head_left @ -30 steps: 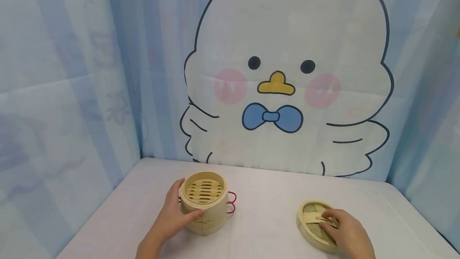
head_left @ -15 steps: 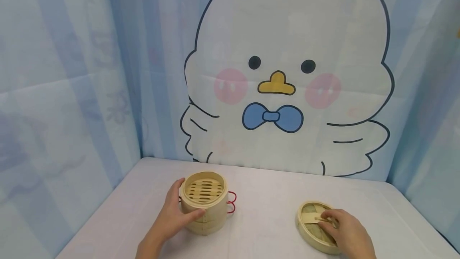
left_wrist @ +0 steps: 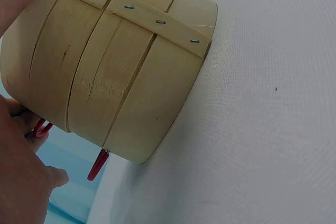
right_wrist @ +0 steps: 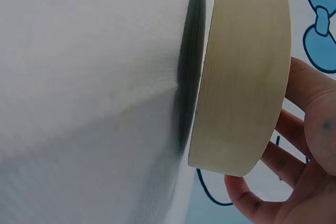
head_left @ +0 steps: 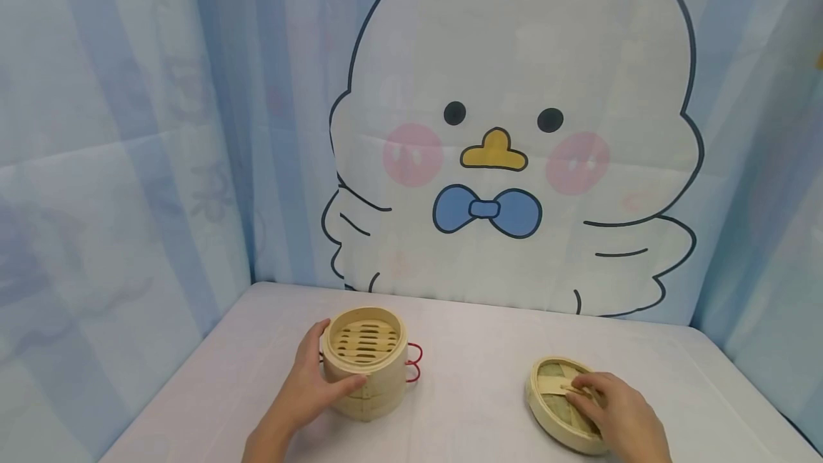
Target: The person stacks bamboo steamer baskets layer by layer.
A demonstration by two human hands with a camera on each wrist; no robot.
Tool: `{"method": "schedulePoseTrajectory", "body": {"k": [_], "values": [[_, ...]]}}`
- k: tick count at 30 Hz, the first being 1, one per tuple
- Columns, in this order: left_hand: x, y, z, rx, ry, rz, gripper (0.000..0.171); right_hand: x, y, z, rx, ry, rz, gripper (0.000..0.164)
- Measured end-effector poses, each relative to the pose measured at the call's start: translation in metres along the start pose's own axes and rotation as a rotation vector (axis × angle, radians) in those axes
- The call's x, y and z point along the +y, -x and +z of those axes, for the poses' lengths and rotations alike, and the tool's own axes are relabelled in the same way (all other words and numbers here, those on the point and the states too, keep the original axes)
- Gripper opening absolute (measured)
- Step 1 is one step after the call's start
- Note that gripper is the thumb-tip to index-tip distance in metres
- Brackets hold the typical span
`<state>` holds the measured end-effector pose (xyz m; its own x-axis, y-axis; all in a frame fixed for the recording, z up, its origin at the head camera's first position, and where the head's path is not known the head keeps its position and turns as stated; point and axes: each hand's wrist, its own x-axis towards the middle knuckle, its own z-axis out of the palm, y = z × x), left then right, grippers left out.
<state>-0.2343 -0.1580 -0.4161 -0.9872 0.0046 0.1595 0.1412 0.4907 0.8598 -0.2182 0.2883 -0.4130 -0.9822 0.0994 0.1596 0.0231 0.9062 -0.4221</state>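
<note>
On the left of the table, a stacked round bamboo steamer (head_left: 382,388) stands upright with its slotted rack (head_left: 366,341) facing up. My left hand (head_left: 307,386) grips it from the left, thumb across the near side and a finger at the far-left rim. In the left wrist view the steamer's stapled wall (left_wrist: 131,66) fills the upper left, and some fingers go behind it. To the right, my right hand (head_left: 620,409) pinches the strip handle on top of the woven bamboo lid (head_left: 558,420). In the right wrist view, a dark shadow lies under the lid (right_wrist: 241,77), which appears slightly raised off the cloth.
A white cloth covers the table (head_left: 469,391). Red loops (head_left: 414,363) stick out from the steamer's right side. Behind the table hangs a curtain (head_left: 501,256) printed with a white cartoon bird, and pale blue curtains (head_left: 122,198) close off both sides.
The lid has shifted slightly to the left with my right hand, still pinched by its handle. My left hand and the steamer have stayed in place.
</note>
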Motion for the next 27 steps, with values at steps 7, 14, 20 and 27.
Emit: {"method": "schedulePoseTrajectory", "body": {"k": [7, 14, 20, 27], "values": [[0.000, 0.000, 0.000, 0.003, -0.001, 0.007, 0.118, -0.003, 0.001, 0.000, 0.049, -0.031, -0.037, 0.023], [-0.001, -0.001, 0.001, -0.002, 0.004, -0.001, 0.119, -0.007, 0.003, -0.003, 0.093, -0.039, -0.088, 0.017], [-0.002, -0.002, 0.001, -0.003, 0.002, -0.010, 0.120, -0.014, 0.005, -0.006, 0.101, -0.063, -0.099, 0.018], [-0.002, -0.001, 0.002, 0.000, 0.001, -0.015, 0.120, -0.021, 0.006, -0.007, 0.108, -0.076, -0.106, 0.017]]}}
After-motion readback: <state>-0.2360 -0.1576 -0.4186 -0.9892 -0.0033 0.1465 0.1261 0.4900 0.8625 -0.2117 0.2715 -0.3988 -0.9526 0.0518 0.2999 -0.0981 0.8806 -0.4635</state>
